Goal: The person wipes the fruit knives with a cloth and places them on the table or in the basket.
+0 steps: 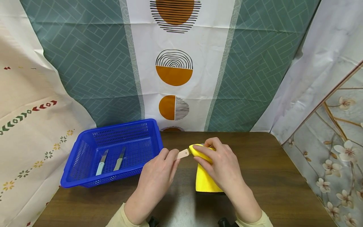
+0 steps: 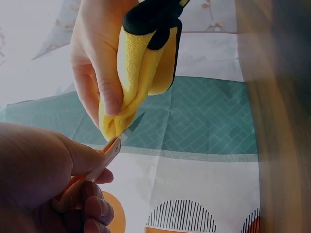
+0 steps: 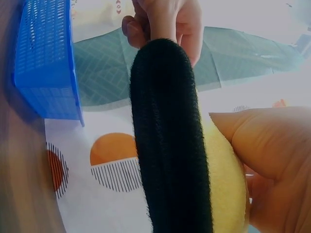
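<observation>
My left hand (image 1: pixel 157 171) holds a small knife by its pale pink handle (image 1: pixel 182 154). In the left wrist view, part of the knife blade (image 2: pixel 133 126) shows beside the cloth; the rest is covered. A yellow cloth (image 1: pixel 207 179) with a black side is folded around the blade, and my right hand (image 1: pixel 219 164) pinches it there between thumb and fingers. The cloth's loose part hangs below that hand. From the right wrist, the black side of the cloth (image 3: pixel 167 136) hides the knife.
To the left, a blue plastic basket (image 1: pixel 122 137) stands on the brown wooden table (image 1: pixel 269 176). Inside it lie a knife with a light blue handle (image 1: pixel 100 167) and another with a grey-green handle (image 1: pixel 118 164). A patterned curtain (image 1: pixel 181 94) hangs behind the table.
</observation>
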